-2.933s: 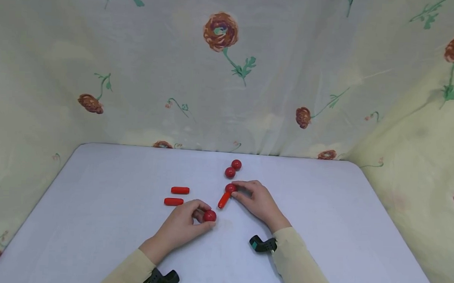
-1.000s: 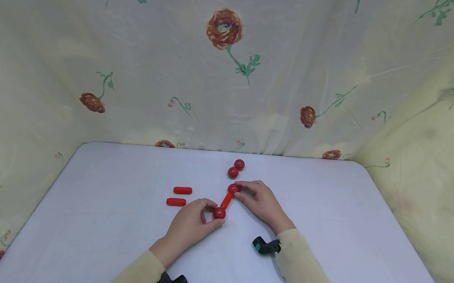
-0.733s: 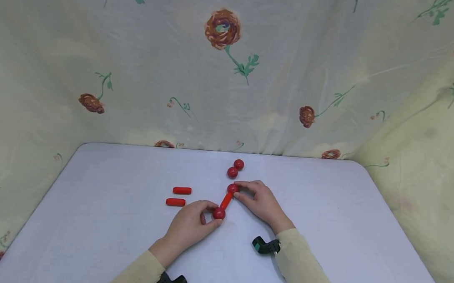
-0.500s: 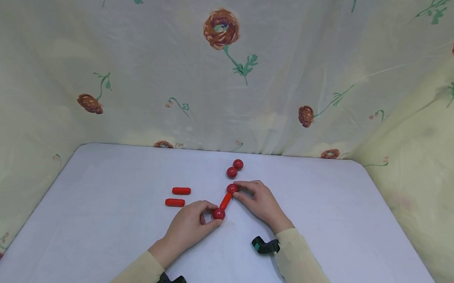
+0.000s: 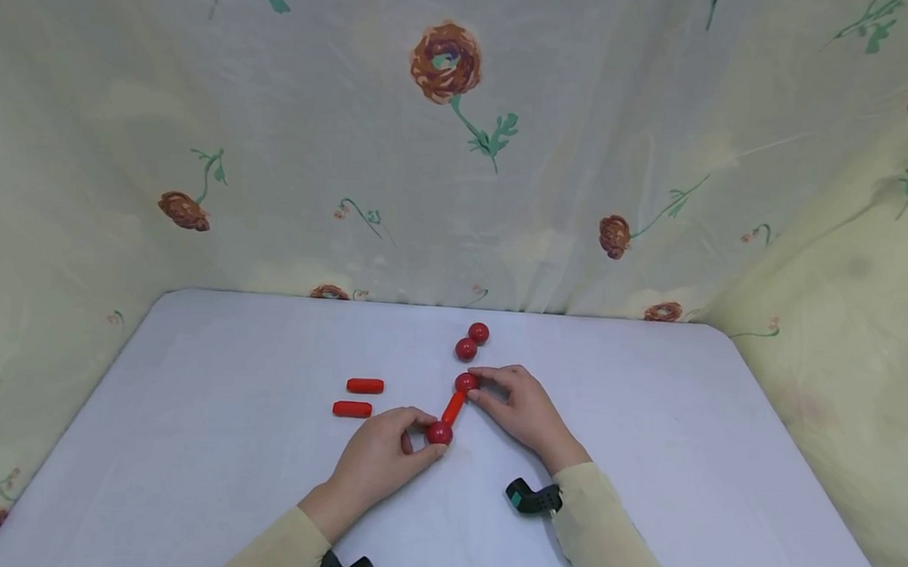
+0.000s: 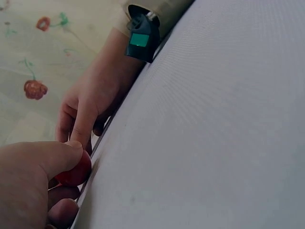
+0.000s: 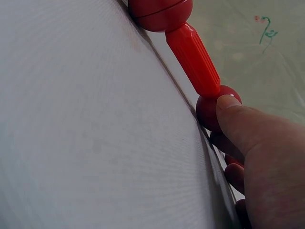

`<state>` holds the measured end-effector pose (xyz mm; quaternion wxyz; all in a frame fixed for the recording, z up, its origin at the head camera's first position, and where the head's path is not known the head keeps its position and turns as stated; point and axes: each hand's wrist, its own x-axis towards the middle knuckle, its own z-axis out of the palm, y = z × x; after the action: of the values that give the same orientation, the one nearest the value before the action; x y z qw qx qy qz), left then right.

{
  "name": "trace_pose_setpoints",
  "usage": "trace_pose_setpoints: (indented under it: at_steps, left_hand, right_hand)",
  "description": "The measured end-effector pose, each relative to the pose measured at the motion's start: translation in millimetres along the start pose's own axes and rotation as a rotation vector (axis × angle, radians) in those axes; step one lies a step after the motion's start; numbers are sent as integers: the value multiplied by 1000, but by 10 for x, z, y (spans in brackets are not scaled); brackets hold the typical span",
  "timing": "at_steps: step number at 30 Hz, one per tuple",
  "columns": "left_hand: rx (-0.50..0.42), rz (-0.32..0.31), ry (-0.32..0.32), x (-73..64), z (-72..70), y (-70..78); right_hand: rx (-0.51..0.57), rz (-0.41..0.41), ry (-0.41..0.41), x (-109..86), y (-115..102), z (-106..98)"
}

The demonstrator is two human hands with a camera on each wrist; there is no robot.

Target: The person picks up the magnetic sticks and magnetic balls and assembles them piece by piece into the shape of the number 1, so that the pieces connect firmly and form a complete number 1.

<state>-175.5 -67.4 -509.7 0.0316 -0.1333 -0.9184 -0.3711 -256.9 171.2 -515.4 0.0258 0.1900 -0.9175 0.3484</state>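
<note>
A bright red ridged rod (image 7: 194, 59) joins two dark red balls on the white table, slanting between my hands. My left hand (image 5: 379, 449) pinches the nearer ball (image 5: 439, 433) between thumb and fingers. With thumb and forefinger, my right hand (image 5: 520, 409) holds the farther ball (image 5: 466, 384). In the right wrist view the rod's ends meet both balls. The left wrist view shows the left thumb over its ball (image 6: 76, 172), which is partly covered; the rod is hidden there.
Two loose red rods, an upper one (image 5: 364, 385) and a lower one (image 5: 352, 409), lie left of the hands. Two more red balls (image 5: 466, 349) sit together behind the right hand. The white table (image 5: 216, 442) ends at a flower-printed curtain (image 5: 316, 145).
Since the oldest frame, my left hand has moved its ball right to the near end of the rod, closing the gap. Over the last second the hands hold nearly still.
</note>
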Motion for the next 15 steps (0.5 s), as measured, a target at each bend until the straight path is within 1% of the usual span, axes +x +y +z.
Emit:
trace_pose_setpoints:
  at_steps: [5, 9, 12, 15]
  left_hand:
    - [-6, -18, -5, -3, 22, 4]
    - [-3, -9, 0, -6, 18, 12]
    - [-6, 0, 0, -12, 5, 15]
    - [-8, 8, 8, -13, -10, 2]
  right_hand:
    - [2, -44, 7, -6, 27, -4]
    - [-27, -105, 22, 2, 53, 19]
    - [-54, -127, 39, 7, 54, 42]
    - [-50, -131, 42, 14, 26, 52]
